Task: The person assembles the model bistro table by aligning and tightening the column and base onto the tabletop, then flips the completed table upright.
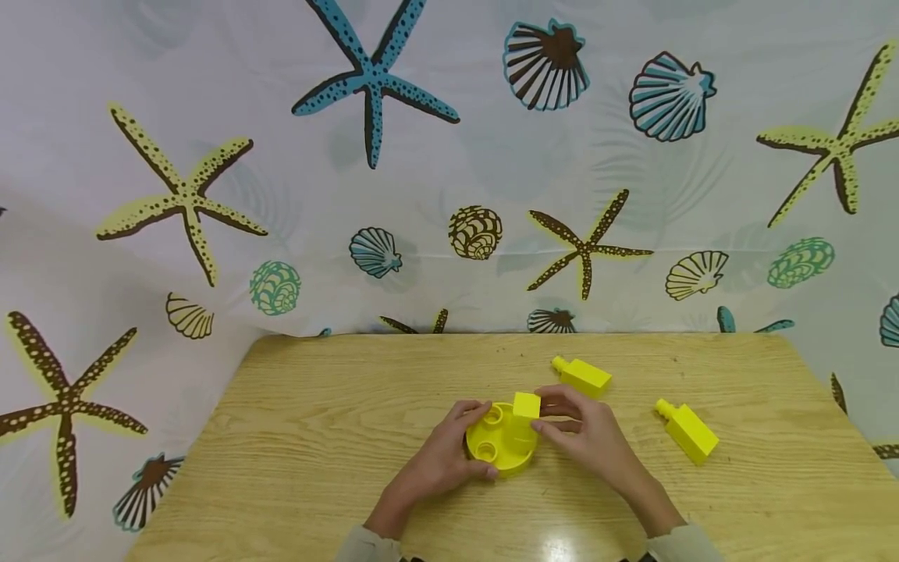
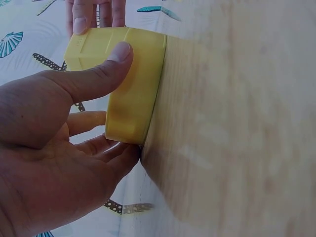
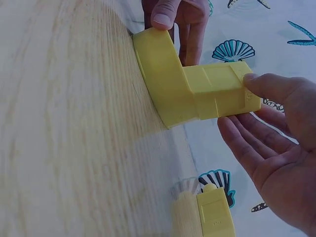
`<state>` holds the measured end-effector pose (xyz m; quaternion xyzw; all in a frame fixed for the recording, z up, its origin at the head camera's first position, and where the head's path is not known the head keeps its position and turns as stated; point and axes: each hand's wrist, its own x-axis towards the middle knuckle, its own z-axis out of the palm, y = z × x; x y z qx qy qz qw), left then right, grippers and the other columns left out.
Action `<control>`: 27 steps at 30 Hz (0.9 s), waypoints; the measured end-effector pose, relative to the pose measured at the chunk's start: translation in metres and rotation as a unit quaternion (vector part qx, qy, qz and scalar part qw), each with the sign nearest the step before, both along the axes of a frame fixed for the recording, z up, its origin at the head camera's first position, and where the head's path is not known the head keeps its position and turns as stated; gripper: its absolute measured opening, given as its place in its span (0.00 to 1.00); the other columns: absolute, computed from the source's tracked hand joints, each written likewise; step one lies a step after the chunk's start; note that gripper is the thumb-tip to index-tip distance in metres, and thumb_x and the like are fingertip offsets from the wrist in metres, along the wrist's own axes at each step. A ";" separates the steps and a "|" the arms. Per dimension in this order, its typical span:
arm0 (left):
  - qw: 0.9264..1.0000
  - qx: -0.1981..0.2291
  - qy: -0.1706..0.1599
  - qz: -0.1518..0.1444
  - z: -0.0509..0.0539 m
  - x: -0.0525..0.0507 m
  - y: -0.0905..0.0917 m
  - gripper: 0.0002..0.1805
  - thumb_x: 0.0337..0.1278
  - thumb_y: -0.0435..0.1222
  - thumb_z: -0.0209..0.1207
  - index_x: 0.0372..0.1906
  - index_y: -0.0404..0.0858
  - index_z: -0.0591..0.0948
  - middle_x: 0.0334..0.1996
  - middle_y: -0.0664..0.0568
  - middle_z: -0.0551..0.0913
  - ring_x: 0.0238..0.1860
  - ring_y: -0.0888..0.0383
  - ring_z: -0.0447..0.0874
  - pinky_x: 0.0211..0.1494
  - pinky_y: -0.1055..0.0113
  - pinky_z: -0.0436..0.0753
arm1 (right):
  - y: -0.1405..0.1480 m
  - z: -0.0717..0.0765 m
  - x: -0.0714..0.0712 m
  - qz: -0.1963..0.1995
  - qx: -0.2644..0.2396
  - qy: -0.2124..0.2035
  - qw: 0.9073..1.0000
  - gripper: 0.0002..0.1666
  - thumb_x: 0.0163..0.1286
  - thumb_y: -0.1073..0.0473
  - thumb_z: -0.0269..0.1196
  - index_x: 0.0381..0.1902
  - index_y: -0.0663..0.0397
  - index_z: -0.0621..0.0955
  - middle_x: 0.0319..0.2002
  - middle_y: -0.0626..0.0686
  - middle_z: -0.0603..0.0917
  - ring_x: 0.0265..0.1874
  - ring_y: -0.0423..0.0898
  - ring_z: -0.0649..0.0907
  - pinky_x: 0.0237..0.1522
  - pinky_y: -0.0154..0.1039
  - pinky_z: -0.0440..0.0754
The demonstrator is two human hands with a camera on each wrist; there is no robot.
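Taking the round yellow base (image 1: 521,462) as the clock's centre, I see it is smooth, hard-looking plastic with a soft sheen. The square block (image 1: 527,405) at its 1 o'clock looks like the same plastic, flat-faced with faint relief marks. The loose block (image 1: 588,378) at 2 o'clock and the far block (image 1: 691,434) at 3 match them. Beneath lies a wood-grained tabletop (image 1: 316,437), glossy enough to glare at 5 o'clock. At 12 hangs matt printed cloth (image 1: 435,140), lightly creased.

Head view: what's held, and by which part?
Left hand holds the yellow round base by its outer side wall; right hand holds the upright yellow block on it, near the block's top end.
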<state>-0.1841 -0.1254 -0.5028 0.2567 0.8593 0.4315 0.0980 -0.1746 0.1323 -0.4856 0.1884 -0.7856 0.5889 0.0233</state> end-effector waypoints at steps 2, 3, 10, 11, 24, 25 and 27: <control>1.000 -0.001 0.000 0.002 0.000 0.000 0.000 0.50 0.54 0.38 0.76 0.78 0.29 0.62 0.70 0.40 0.65 0.71 0.43 0.67 0.75 0.47 0.67 | 0.000 0.000 0.000 -0.004 0.008 0.003 1.000 0.24 0.67 0.62 0.73 0.60 0.55 0.81 0.53 0.58 0.86 0.49 0.54 0.87 0.48 0.41 0.88; 1.000 -0.002 0.000 0.002 0.000 0.000 0.000 0.50 0.54 0.38 0.76 0.78 0.29 0.62 0.70 0.40 0.65 0.71 0.44 0.67 0.75 0.47 0.67 | 0.000 0.000 0.001 -0.005 0.014 0.006 1.000 0.25 0.66 0.61 0.73 0.61 0.54 0.81 0.52 0.58 0.86 0.48 0.54 0.87 0.47 0.41 0.89; 1.000 -0.004 0.002 0.003 0.001 0.002 0.000 0.51 0.54 0.38 0.76 0.78 0.29 0.62 0.70 0.40 0.66 0.71 0.43 0.68 0.75 0.47 0.68 | 0.002 -0.002 0.002 0.005 0.050 0.021 0.999 0.30 0.68 0.56 0.73 0.67 0.46 0.80 0.56 0.53 0.83 0.45 0.52 0.86 0.44 0.38 0.89; 1.000 -0.004 0.001 0.004 0.001 0.002 0.000 0.51 0.54 0.38 0.76 0.78 0.29 0.62 0.70 0.40 0.66 0.71 0.43 0.68 0.75 0.47 0.68 | 0.002 -0.001 0.002 0.006 0.052 0.020 0.998 0.30 0.68 0.56 0.73 0.67 0.45 0.80 0.57 0.52 0.83 0.45 0.53 0.86 0.44 0.39 0.89; 1.000 -0.002 -0.002 0.003 0.003 0.002 0.000 0.51 0.53 0.40 0.77 0.78 0.29 0.62 0.70 0.40 0.66 0.70 0.44 0.68 0.75 0.47 0.68 | 0.015 0.002 0.002 0.011 0.041 0.008 0.999 0.24 0.70 0.60 0.70 0.63 0.51 0.82 0.54 0.56 0.85 0.46 0.51 0.87 0.47 0.38 0.88; 1.000 -0.002 -0.002 0.003 0.003 0.002 0.000 0.51 0.53 0.40 0.77 0.78 0.29 0.62 0.70 0.40 0.66 0.70 0.44 0.68 0.75 0.47 0.68 | 0.015 0.002 0.002 0.013 0.037 0.008 0.999 0.24 0.70 0.60 0.70 0.63 0.51 0.82 0.55 0.57 0.85 0.47 0.52 0.87 0.47 0.38 0.88; 1.000 -0.002 -0.002 0.004 0.003 0.002 0.000 0.51 0.53 0.40 0.77 0.78 0.29 0.62 0.70 0.40 0.66 0.70 0.44 0.68 0.75 0.47 0.68 | 0.015 0.002 0.003 0.017 0.026 0.008 0.999 0.24 0.69 0.61 0.71 0.62 0.54 0.82 0.57 0.59 0.84 0.51 0.54 0.86 0.49 0.40 0.88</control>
